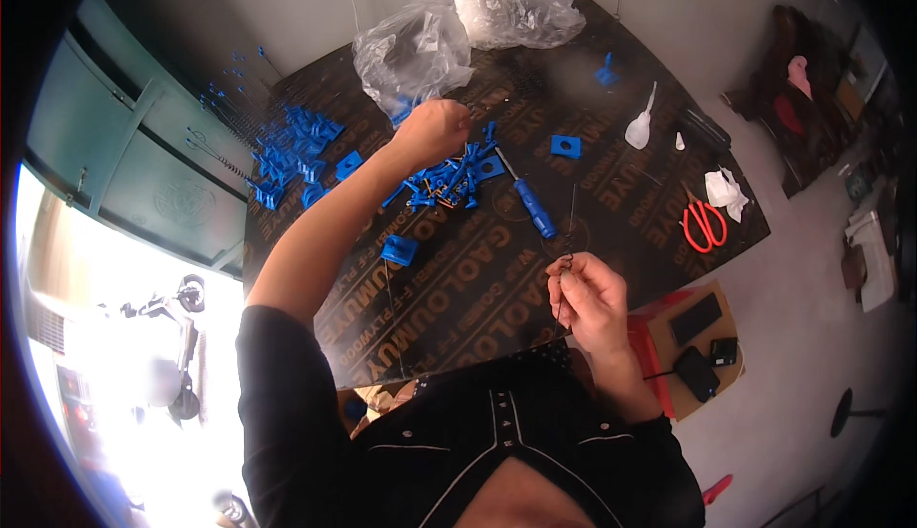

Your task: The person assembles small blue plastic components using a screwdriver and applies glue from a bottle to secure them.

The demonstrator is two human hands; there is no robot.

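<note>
My right hand [590, 301] is near the table's front edge, its fingers pinched round a thin dark wire rod [573, 208]. The rod stands nearly upright and has a small coil just above my fingertips. Stretched across the table, my left hand [435, 131] is closed beside the clear plastic bag [411, 55]; what its fingers hold, if anything, I cannot make out. Just below that hand lies a pile of small blue plastic pieces [449, 179]. A screwdriver [532, 208] with a blue handle rests beside the pile. Nearer me is a blue block [398, 250] with a thin wire attached.
Many blue-based pieces with upright wires [291, 146] crowd the table's left. On the right lie red-handled scissors [704, 225], crumpled white tissue [726, 192] and a white nozzle bottle [641, 127]. A square blue plate [565, 147] lies mid-table. A carton [726, 375] stands right of the table.
</note>
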